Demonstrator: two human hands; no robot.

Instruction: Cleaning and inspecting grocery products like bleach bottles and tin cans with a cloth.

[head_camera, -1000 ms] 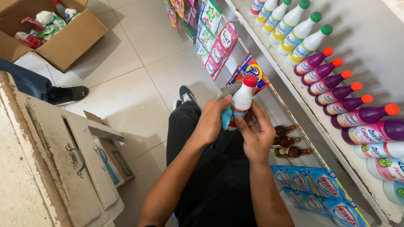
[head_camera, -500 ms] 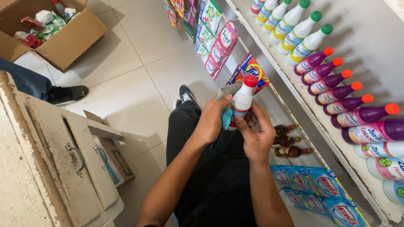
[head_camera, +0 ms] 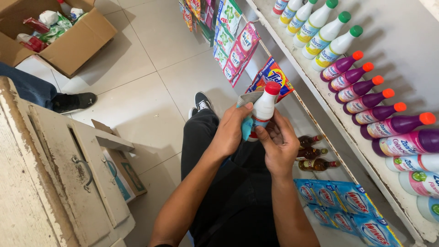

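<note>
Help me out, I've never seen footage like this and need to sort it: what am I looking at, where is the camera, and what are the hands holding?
The camera sits on a person's head and looks down, so you see their own arms and legs. The left hand and the right hand together hold a white bottle with a red cap; the left hand also presses a grey cloth against it. On the right runs a shelf lined with white bottles with green caps and purple bottles with orange caps. A cardboard box of goods stands on the tiled floor, near another person's shoe.
</note>
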